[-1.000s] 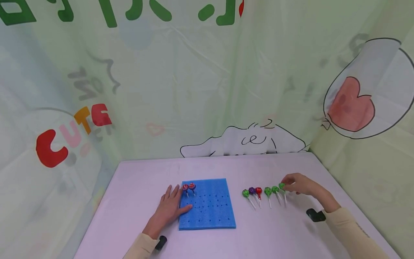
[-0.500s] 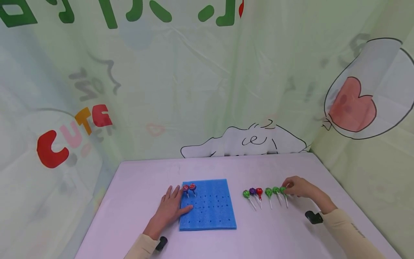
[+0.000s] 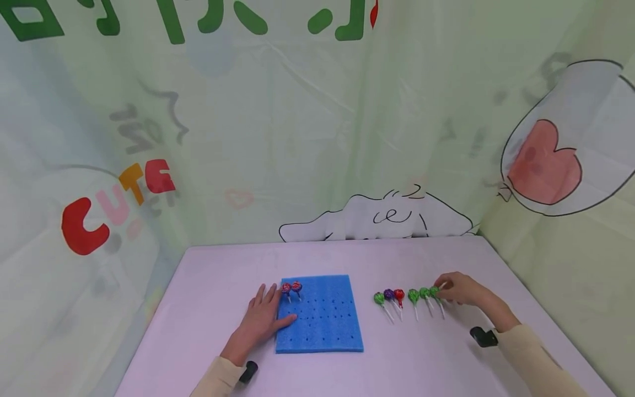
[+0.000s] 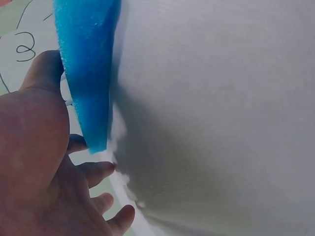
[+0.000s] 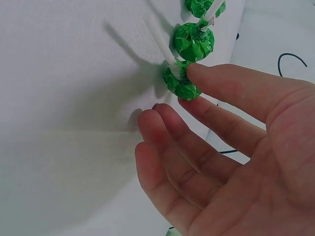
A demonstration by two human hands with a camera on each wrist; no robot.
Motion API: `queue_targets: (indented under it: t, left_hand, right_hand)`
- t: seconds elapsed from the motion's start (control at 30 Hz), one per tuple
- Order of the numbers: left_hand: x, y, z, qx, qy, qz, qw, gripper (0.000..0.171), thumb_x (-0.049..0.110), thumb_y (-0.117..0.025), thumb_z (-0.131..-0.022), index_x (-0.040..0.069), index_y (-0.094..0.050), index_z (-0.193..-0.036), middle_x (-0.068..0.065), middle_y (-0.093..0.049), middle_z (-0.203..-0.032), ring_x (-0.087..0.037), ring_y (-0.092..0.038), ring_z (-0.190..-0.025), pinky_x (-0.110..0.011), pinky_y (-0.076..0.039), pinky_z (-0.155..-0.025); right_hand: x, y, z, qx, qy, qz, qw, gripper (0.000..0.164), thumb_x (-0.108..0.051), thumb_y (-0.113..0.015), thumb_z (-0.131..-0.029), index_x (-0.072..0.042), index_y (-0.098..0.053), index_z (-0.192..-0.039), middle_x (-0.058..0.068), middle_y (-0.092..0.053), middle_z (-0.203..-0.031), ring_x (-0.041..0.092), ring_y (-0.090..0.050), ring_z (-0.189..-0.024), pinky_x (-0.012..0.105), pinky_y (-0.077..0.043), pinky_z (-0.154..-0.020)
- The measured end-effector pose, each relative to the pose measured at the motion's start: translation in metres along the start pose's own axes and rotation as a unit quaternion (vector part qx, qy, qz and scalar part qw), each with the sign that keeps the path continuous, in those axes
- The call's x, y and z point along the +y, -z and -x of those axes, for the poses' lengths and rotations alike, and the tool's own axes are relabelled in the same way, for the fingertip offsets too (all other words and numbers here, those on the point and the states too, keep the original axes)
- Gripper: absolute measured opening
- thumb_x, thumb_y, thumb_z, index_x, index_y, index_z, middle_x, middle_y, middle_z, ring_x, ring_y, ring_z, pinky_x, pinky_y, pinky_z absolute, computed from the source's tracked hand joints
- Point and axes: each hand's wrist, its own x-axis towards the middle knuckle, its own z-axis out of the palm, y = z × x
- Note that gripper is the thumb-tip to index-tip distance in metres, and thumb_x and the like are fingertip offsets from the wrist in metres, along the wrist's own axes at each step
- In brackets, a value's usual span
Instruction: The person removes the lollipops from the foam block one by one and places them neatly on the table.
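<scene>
My left hand (image 3: 259, 318) lies with spread fingers along the left edge of a blue foam board (image 3: 324, 325) dotted with small holes, its thumb over the board. Two red patterned lollipops (image 3: 296, 286) stand in the board's far left corner. Off to the right, thumb and index finger of my right hand (image 3: 462, 288) pinch the wrapped head of a green lollipop (image 5: 181, 81), the rightmost in a row. Its white stick points toward me in the head view. The other right fingers are loosely bent near the tabletop.
Beside the pinched one lie two more green lollipops (image 3: 414, 296). Further left come a red lollipop (image 3: 399, 295), a purple lollipop (image 3: 389, 294) and another green lollipop (image 3: 379, 298). A printed curtain (image 3: 307, 138) rises behind the pale table (image 3: 223, 270).
My right hand has come down slightly with the green lollipop, bringing its head closer to the neighbouring green one. The left hand stays on the board.
</scene>
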Motion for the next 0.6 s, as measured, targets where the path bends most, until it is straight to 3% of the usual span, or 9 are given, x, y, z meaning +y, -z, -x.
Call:
queue_targets:
  t: [0.6]
  left_hand:
    - [0.003, 0.002, 0.000, -0.005, -0.002, -0.007, 1.0000, 0.090, 0.061, -0.064, -0.090, 0.000, -0.038, -0.152, -0.023, -0.033, -0.161, -0.048, -0.019, -0.152, -0.068, -0.025, -0.117]
  right_hand:
    - [-0.004, 0.007, 0.011, 0.009, 0.025, 0.004, 1.000, 0.039, -0.021, -0.061, -0.099, 0.009, -0.058, -0.123, 0.024, -0.069, -0.108, 0.025, -0.064, -0.084, 0.034, -0.053, -0.065]
